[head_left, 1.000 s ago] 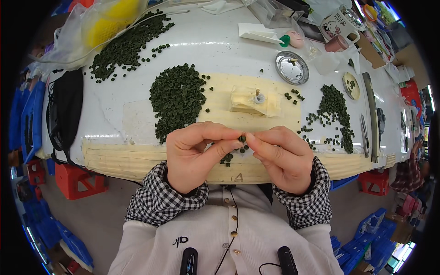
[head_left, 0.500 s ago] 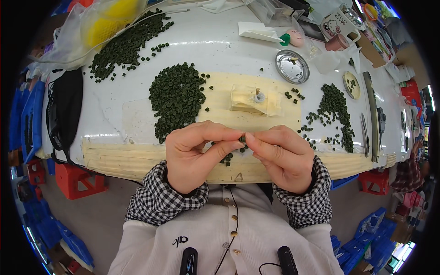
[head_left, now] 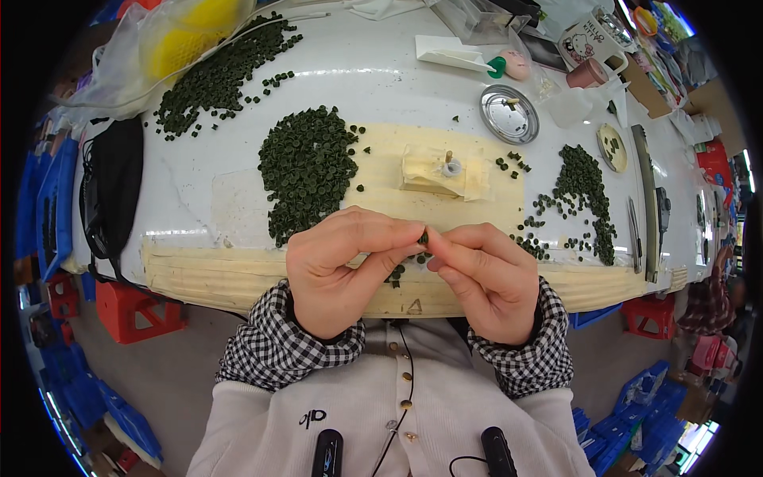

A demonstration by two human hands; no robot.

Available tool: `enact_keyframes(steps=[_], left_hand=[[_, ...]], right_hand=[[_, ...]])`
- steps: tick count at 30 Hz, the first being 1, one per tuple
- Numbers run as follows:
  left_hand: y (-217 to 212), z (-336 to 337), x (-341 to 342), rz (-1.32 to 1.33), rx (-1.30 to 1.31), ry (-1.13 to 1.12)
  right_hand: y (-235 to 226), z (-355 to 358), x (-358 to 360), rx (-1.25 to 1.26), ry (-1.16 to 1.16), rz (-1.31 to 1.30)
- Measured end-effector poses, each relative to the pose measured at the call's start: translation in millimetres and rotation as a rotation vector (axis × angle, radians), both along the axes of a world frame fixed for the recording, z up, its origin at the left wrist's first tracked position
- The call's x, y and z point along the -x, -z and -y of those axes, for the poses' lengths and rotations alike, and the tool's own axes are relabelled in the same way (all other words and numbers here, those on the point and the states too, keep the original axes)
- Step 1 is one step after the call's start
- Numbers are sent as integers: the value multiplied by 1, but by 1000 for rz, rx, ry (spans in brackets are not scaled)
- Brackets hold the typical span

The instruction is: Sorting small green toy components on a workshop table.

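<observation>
Above the near edge of the table, my left hand (head_left: 330, 270) pinches a small dark green cap-like part (head_left: 424, 237) between thumb and index finger. My right hand (head_left: 494, 278) meets it there, its fingers curled together and the index fingertip pressed against the same part. The fingertips hide most of it. A few similar parts (head_left: 395, 276) lie just below my hands. To the left sits a dense heap of the green parts (head_left: 308, 167); a looser heap (head_left: 580, 179) spreads on the right. Beyond my hands, a taped block (head_left: 429, 171) carries a short upright peg.
Another green heap (head_left: 211, 75) lies far left beside a clear bag with yellow contents (head_left: 195, 36). A round metal lid (head_left: 509, 115), a small dish (head_left: 611, 148), tweezers (head_left: 633, 226) and a long metal bar (head_left: 645, 199) lie right. A black pouch (head_left: 115, 187) rests at the left edge.
Both hands stay together at nearly the same spot. My right fingers have shifted slightly, and a little more of the part shows between the fingertips.
</observation>
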State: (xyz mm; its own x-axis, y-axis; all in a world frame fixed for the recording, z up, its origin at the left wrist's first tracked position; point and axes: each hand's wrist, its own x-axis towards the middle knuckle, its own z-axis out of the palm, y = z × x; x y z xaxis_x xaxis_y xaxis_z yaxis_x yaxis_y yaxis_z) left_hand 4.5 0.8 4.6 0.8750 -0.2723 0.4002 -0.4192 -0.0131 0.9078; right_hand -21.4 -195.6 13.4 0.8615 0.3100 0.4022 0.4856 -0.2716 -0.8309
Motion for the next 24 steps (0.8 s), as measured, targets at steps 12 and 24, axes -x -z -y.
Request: enact_keyframes(steps=[12, 24], left_hand=[[5, 0, 0, -174, 86, 46], [4, 1, 2, -280, 227, 91]], right_hand=[[2, 0, -4, 169, 42, 236], [-1, 0, -2, 58, 35, 129]])
